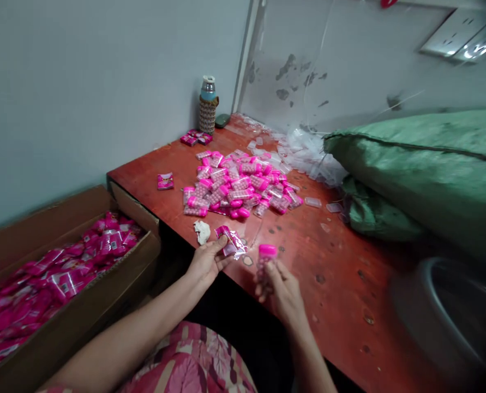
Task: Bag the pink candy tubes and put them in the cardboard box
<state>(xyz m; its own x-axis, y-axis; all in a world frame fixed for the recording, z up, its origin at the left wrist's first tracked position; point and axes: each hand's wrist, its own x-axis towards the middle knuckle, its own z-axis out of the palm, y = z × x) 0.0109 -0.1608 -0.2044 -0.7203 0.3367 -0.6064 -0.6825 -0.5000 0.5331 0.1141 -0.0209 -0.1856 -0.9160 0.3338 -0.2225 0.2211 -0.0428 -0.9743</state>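
Between the thumb and fingers of my left hand [208, 259] is a small pink printed packet [233, 243], held just over the table's front edge. My right hand [281, 286] grips a clear plastic bottle [267, 256] with a bright pink cap, small pink balls showing inside it. The bottle stands roughly upright, apart from the packet. Beyond both hands lies a heap of similar pink-capped bottles [238, 183]. A crumpled white lump [202, 232] rests on the table beside my left hand.
At the left, a cardboard box [134, 262] holds many pink packets [66, 275]. On the red table [324, 327] are a flask [208, 106], a single packet [165, 181] and clear plastic pieces [308, 155]. Green sacks [423, 147] and a grey basin [435, 295] occupy the right.
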